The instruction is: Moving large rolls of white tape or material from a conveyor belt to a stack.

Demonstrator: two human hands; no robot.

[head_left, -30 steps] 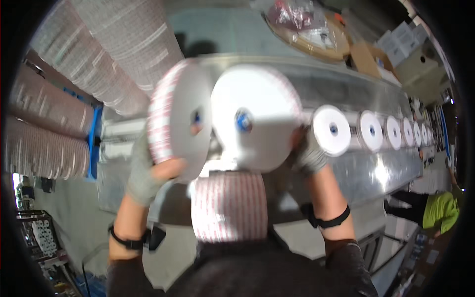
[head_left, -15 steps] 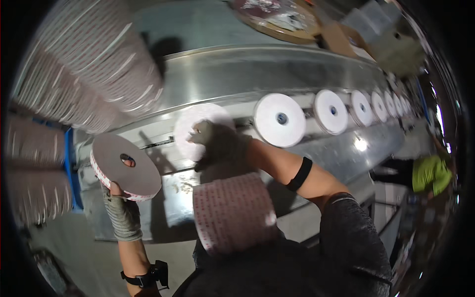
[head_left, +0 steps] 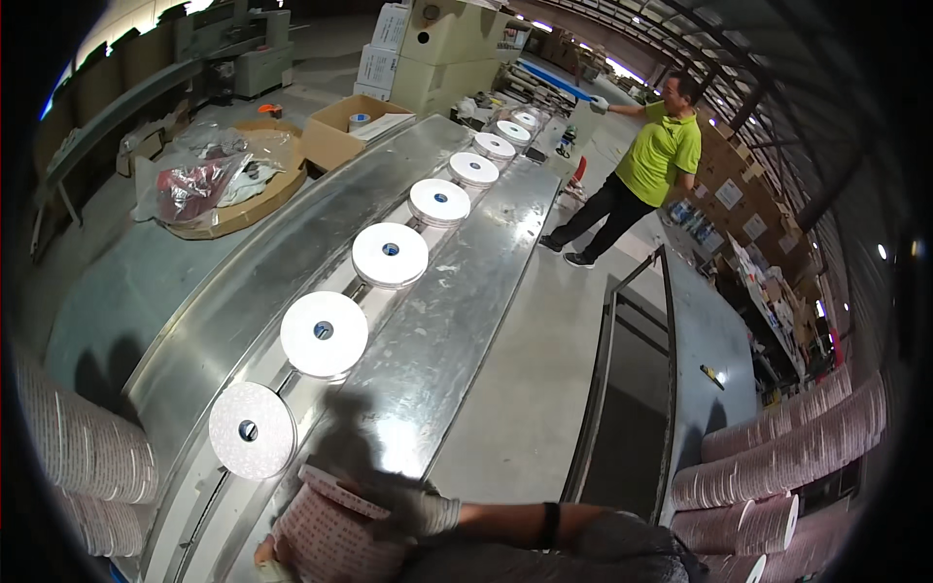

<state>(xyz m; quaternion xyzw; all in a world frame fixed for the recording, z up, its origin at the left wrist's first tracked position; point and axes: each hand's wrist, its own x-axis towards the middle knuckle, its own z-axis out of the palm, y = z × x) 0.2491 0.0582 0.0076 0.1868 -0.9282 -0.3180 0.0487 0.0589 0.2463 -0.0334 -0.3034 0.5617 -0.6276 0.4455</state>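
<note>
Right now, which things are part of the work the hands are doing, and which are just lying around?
Part of the work:
- right hand, gloved, resting on the stack of rolls
- white rolls in a row along the metal conveyor

Just lying about:
- round cardboard tray of plastic wrap
- open cardboard box
- rolls stacked on their sides
- a person in a yellow shirt

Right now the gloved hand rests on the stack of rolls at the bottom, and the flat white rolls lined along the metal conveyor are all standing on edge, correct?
Not quite. The gloved hand does rest on the stack of rolls, but the head view shows the flat white rolls on the metal conveyor lying flat, cores facing up, not on edge.
</note>
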